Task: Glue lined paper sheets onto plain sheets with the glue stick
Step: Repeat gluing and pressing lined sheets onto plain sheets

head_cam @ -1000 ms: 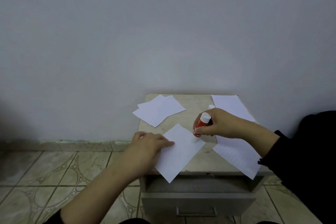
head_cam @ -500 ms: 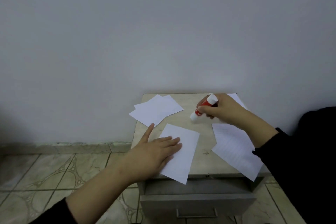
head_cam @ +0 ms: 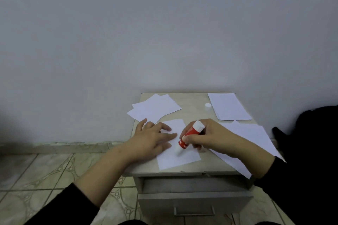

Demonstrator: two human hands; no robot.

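Note:
A plain white sheet [head_cam: 180, 159] lies at the front middle of the small cabinet top [head_cam: 193, 111]. My left hand [head_cam: 153, 139] presses flat on the sheet's left part with straight fingers. My right hand [head_cam: 206, 136] grips a red glue stick [head_cam: 190, 136], tilted, its white tip touching the sheet's middle. The glue stick's white cap [head_cam: 208, 105] stands at the back. A stack of lined sheets [head_cam: 228, 106] lies at the back right. A larger lined sheet [head_cam: 250, 137] lies under my right forearm. Plain sheets [head_cam: 155, 107] lie at the back left.
The cabinet stands against a grey wall. Its drawer [head_cam: 193, 199] below the top is pulled slightly out. Tiled floor [head_cam: 36, 175] lies to the left. A dark garment [head_cam: 314, 133] sits at the right edge.
My right hand brought the glue stick from the back of the cabinet top down onto the sheet's middle. The sheet has turned under my left hand, which has slid further onto it.

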